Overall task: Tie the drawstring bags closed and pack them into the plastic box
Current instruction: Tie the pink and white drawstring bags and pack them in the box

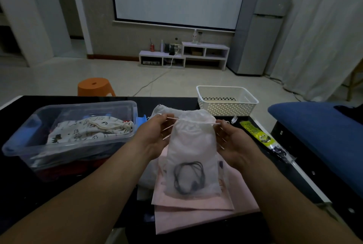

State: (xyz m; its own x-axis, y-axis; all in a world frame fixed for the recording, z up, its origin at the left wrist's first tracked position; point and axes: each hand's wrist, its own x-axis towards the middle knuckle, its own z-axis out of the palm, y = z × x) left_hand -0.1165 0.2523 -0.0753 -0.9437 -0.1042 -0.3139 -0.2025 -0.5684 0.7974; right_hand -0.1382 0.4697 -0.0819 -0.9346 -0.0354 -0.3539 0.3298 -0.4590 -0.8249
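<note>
the left grip (155, 135) and the right grip (233, 141) each pinch one end of a pale drawstring (173, 119), pulled level between them across the gathered neck of a frosted translucent bag (191, 145). the bag is held upright, its lower end lying over a stack of flat pink bags (196, 218) on the glossy black surface (19, 194). a coiled black cable (189, 180) shows through its thin wall. to the left stands the clear plastic box (88, 104), holding a cream cloth bag (88, 129) printed with small dark figures, its cord drawn. to the right lies a yellow-green packet (257, 133); its black lettering is too blurred to read. behind the packet sits a white perforated basket (225, 106).
</note>
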